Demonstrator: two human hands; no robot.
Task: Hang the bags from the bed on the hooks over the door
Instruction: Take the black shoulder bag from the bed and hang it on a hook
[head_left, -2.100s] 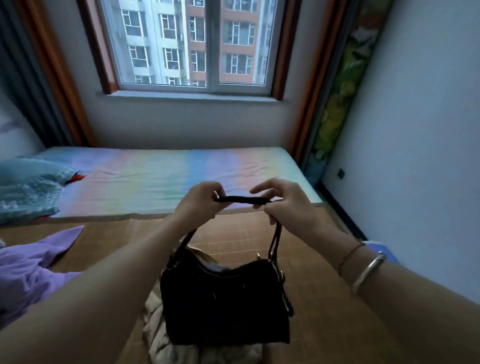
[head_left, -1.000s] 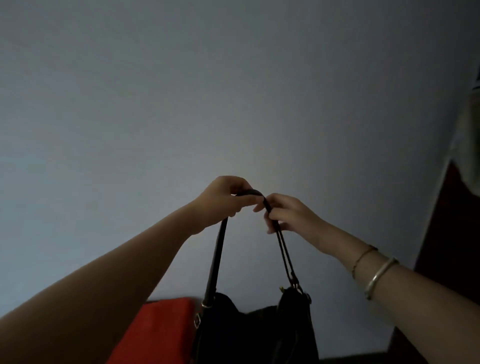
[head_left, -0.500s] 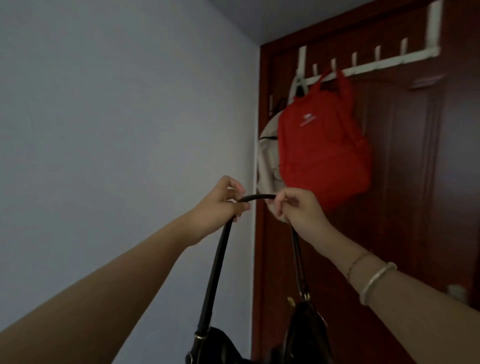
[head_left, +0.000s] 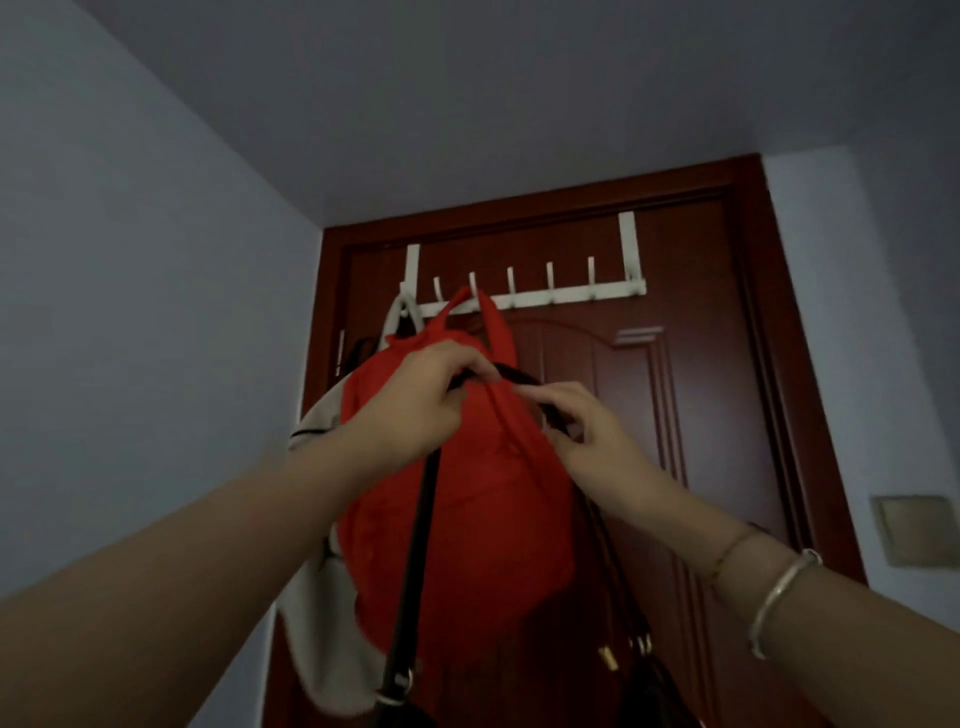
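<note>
Both hands hold up the strap (head_left: 415, 561) of a black handbag in front of the dark red door (head_left: 701, 415). My left hand (head_left: 415, 405) and my right hand (head_left: 587, 431) each pinch the top of the strap; the bag's body hangs at the bottom edge, mostly out of view. A white over-door hook rack (head_left: 571, 296) spans the door's top. A red backpack (head_left: 467, 519) hangs from a hook near the rack's left end, and a beige bag (head_left: 322, 623) hangs behind it at the far left. Several hooks to the right are bare.
A pale wall (head_left: 130, 338) runs close along the left up to the door frame. Right of the door, a wall switch plate (head_left: 914, 530) sits on a narrow strip of wall. The ceiling fills the top.
I have turned from the bed to face the door squarely and come closer. Both hands have raised the black bag's strap higher, now in front of the red backpack.
</note>
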